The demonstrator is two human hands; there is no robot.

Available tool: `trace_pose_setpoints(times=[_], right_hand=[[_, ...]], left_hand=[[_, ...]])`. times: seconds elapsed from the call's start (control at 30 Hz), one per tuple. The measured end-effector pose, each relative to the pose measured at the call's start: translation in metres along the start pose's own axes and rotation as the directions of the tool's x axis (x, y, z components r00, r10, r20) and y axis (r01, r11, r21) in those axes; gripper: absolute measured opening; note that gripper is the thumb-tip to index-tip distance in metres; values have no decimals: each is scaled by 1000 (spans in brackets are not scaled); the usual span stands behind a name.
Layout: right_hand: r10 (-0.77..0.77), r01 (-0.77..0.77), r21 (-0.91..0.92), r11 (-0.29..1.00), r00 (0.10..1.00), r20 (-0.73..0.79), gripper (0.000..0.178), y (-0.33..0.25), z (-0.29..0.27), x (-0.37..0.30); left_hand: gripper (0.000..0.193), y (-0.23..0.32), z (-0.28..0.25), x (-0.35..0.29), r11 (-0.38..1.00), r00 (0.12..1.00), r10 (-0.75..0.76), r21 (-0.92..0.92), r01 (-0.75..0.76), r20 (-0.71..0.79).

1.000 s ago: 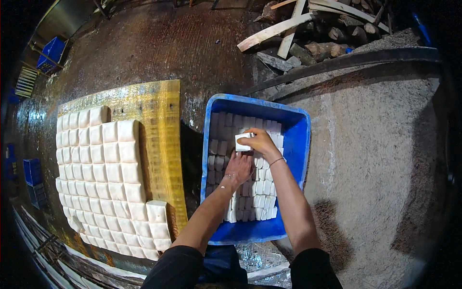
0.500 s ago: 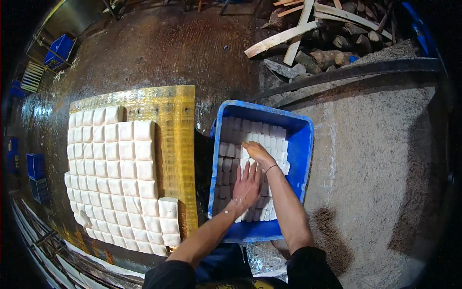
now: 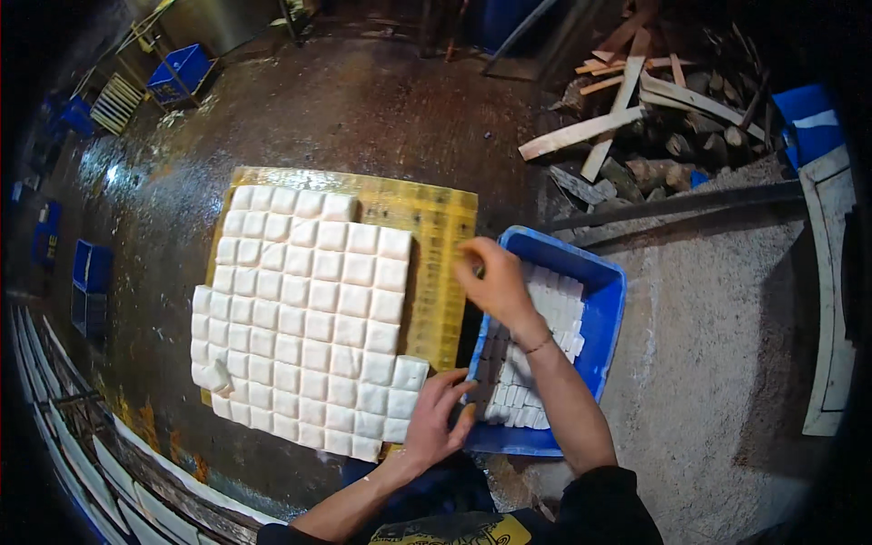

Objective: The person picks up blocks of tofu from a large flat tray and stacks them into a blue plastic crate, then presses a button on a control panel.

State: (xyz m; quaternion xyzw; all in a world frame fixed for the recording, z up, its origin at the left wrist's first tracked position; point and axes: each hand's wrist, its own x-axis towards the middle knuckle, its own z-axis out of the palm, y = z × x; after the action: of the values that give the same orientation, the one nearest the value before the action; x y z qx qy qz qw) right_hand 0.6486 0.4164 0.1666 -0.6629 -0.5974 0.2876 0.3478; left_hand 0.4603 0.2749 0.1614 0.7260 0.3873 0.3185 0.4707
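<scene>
White tofu blocks (image 3: 313,322) lie in close rows on a yellow slatted board (image 3: 445,209). To the right stands a blue crate (image 3: 610,318) with narrow white tofu pieces (image 3: 520,395) packed on edge inside. My left hand (image 3: 438,425) is between the board's lower right corner block and the crate's near left rim, fingers bent and apart, nothing visible in them. Above the crate's far left rim, beside the board's right edge, hovers my right hand (image 3: 498,286). Its fingers curl with a gap at the thumb, and no object shows there.
Split wood and logs (image 3: 645,145) are heaped at the far right, behind a dark beam (image 3: 681,207). A pale panel (image 3: 828,300) leans at the right edge. More blue crates (image 3: 180,73) stand at the left on the wet floor, with long slats (image 3: 100,454) at lower left.
Both hands have come out of the crate, moving left toward the board. The whole view has shifted, putting board and crate farther right in the picture.
</scene>
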Motion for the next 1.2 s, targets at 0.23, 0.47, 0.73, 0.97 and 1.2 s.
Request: trace_pose_setpoints(times=[0.23, 0.47, 0.73, 0.97, 1.2], right_hand=[[-313, 319, -391, 863, 946, 79, 46, -11, 93, 54], [-76, 141, -214, 967, 955, 287, 47, -37, 94, 52], [37, 23, -135, 991, 902, 430, 49, -30, 81, 82], [76, -151, 112, 982, 866, 494, 47, -43, 57, 81], [9, -7, -6, 1000, 795, 607, 48, -33, 67, 61]], left_hand=[[37, -13, -86, -32, 998, 975, -52, 11, 55, -214], [33, -24, -137, -69, 978, 895, -180, 24, 207, -407], [33, -28, -155, -82, 975, 892, -177, 50, 216, -415], [31, -35, -164, -93, 969, 876, -191, 58, 241, -442], [34, -38, -162, -93, 966, 877, -217, 36, 256, -429]])
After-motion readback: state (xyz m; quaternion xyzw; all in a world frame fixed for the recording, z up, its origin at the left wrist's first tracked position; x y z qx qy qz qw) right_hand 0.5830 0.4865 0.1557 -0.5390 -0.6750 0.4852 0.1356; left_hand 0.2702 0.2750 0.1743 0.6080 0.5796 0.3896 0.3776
